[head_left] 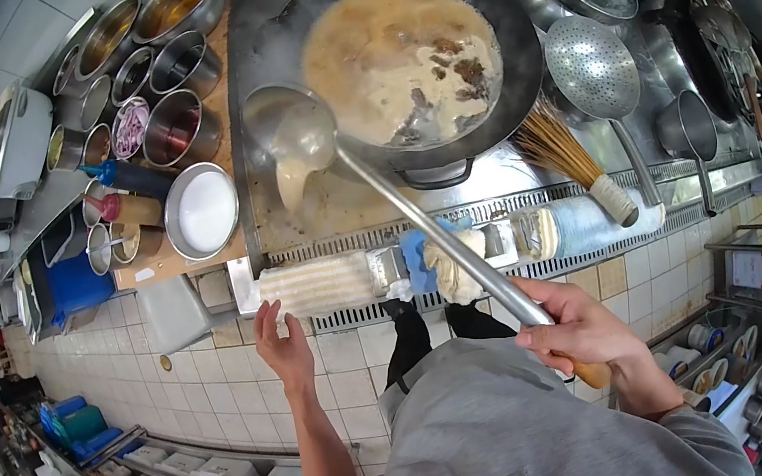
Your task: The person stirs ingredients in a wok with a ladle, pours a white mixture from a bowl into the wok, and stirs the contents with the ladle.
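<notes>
My right hand [572, 322] is wrapped round the wooden-ended handle of a long metal ladle [292, 130]. The ladle's bowl is tilted beside the wok's left rim, and pale brown foam spills from its lower edge onto the stove top. In the large black wok [515, 44], a foamy brown broth [370, 48] steams, with dark patches where the foam is broken. My left hand [283, 345] is held low with fingers apart and nothing in them, close to a striped folded towel [319, 286] at the counter's front edge.
Left of the wok, a wooden board carries several metal pots, sliced onions [131, 127], squeeze bottles [134, 209] and a bowl of white contents [202, 210]. To the right lie a bamboo brush [563, 152], a perforated skimmer [591, 67] and a small metal dipper [685, 127]. A drain grate [364, 315] runs along the front.
</notes>
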A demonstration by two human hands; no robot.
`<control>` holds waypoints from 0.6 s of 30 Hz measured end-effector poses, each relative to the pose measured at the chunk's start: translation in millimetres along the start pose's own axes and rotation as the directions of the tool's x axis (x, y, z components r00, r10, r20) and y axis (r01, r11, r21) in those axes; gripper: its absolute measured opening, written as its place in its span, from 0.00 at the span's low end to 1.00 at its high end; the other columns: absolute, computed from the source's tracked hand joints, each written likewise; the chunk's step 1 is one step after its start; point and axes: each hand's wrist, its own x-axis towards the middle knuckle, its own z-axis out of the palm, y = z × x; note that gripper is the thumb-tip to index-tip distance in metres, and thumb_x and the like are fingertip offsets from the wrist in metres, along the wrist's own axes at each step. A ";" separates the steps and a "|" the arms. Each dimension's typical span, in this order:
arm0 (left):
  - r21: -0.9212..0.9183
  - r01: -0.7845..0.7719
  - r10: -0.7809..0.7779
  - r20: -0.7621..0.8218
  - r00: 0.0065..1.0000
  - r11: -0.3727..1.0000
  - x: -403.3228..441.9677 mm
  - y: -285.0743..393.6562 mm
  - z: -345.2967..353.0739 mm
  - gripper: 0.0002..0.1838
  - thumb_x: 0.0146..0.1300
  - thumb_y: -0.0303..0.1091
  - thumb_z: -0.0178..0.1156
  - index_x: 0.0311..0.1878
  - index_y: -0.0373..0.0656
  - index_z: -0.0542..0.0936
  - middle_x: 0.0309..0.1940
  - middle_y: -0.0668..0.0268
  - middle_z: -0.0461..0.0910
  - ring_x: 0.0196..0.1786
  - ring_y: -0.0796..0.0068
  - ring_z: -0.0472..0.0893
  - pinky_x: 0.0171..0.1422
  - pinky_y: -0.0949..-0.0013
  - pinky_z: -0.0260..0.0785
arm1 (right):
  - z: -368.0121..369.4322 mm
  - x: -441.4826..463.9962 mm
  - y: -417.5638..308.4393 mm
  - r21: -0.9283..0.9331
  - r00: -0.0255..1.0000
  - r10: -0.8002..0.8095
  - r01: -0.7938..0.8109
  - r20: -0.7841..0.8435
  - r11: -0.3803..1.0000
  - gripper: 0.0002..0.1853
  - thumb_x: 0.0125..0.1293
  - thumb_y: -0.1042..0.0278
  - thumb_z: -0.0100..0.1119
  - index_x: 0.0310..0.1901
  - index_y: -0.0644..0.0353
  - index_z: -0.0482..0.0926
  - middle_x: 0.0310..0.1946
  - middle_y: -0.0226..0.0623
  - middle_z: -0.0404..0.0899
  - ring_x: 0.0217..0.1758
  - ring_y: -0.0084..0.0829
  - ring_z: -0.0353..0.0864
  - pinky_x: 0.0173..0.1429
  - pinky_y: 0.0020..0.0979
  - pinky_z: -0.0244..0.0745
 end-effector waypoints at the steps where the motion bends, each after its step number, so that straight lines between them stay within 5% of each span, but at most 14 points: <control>1: -0.002 -0.002 0.002 0.004 1.000 1.000 1.4 4.3 0.0 0.14 0.57 0.20 0.57 0.48 0.38 0.78 0.55 0.53 0.72 0.55 0.59 0.74 0.52 0.67 0.72 | -4.8 -2.3 5.2 0.010 0.998 -0.051 0.052 -0.029 0.999 0.32 0.62 0.80 0.55 0.68 0.61 0.57 0.19 0.23 0.66 0.11 0.14 0.65 0.16 0.18 0.61; 10: 0.022 -0.179 0.178 0.020 0.984 0.984 6.2 0.8 10.0 0.14 0.57 0.20 0.57 0.48 0.39 0.78 0.54 0.53 0.72 0.56 0.58 0.74 0.56 0.64 0.70 | -34.5 -15.3 10.6 0.173 0.848 -0.126 0.246 -0.514 0.954 0.29 0.60 0.80 0.50 0.66 0.63 0.60 0.12 0.26 0.63 0.08 0.17 0.61 0.12 0.19 0.57; 18: 0.107 -0.198 0.196 0.031 0.980 0.974 12.1 12.1 20.7 0.14 0.56 0.21 0.58 0.46 0.40 0.79 0.53 0.53 0.74 0.54 0.55 0.75 0.57 0.61 0.68 | -54.9 -23.4 21.0 0.236 0.835 -0.103 0.268 -0.540 0.934 0.29 0.60 0.77 0.53 0.65 0.63 0.61 0.17 0.28 0.64 0.07 0.17 0.61 0.10 0.19 0.56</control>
